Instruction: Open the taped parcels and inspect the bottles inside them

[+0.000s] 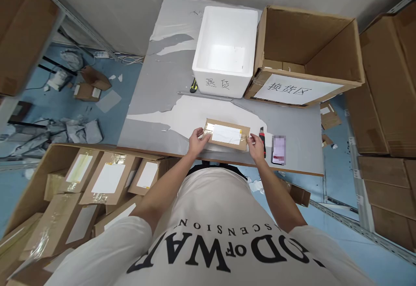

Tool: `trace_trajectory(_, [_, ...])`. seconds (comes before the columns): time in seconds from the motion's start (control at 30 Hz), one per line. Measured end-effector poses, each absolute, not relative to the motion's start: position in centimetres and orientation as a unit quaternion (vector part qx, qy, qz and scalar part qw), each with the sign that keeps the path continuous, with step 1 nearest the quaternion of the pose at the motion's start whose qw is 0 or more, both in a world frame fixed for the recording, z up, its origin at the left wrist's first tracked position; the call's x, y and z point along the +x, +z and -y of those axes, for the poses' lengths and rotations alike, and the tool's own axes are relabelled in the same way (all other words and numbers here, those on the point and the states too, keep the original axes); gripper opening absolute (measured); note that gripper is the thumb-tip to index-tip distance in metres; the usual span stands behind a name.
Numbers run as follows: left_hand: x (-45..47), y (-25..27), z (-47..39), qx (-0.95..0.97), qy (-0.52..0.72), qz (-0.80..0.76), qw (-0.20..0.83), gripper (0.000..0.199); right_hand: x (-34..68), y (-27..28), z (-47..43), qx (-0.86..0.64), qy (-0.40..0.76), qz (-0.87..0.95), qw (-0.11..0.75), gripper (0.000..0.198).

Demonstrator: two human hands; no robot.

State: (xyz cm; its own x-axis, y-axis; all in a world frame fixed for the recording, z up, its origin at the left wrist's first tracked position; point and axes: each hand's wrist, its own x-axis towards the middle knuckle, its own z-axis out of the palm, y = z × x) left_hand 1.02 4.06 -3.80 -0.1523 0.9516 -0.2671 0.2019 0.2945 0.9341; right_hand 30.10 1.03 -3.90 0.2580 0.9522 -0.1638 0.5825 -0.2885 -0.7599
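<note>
A small taped cardboard box [212, 138] with a white label on top lies across the front part of the grey table. My left hand [196, 143] grips its left end, thumb along the near edge. At the opposite end, the fingers of my right hand [256, 146] are closed on the box's right end. Just beyond that hand lies a red and black utility knife [262, 141], and farther right a phone [278, 151] with its screen lit. The box's underside is hidden.
Behind the box stand a white foam box [224, 80] and a large open carton [328, 58] with small boxes inside. A yellow utility knife [194, 86] lies by the foam box. To my left is a big carton [27, 182] of labelled parcels. Shelves with cartons [385, 182] flank the right.
</note>
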Motion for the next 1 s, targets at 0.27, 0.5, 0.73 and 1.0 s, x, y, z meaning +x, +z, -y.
trace_trajectory(0.27, [2.3, -2.3, -4.0, 0.574, 0.376, -0.663, 0.299, 0.033, 33.9, -6.3, -0.7, -0.841, 0.2, 0.479, 0.154, 0.044])
trace_trajectory(0.5, [2.8, -1.9, -3.5, 0.695, 0.307, -0.624, 0.183, 0.021, 35.1, -7.8, -1.3, -0.854, 0.244, 0.46, 0.024, 0.045])
trace_trajectory(0.73, [2.8, -1.4, -1.9, 0.782, 0.255, -0.538, 0.184, 0.036, 35.5, -5.1, -2.0, -0.83, 0.253, 0.464, 0.178, 0.044])
trace_trajectory(1.0, [2.9, -3.4, -1.6, 0.813, 0.247, -0.48, 0.219, 0.04, 29.9, 3.9, -4.3, -0.648, 0.337, 0.617, 0.294, 0.053])
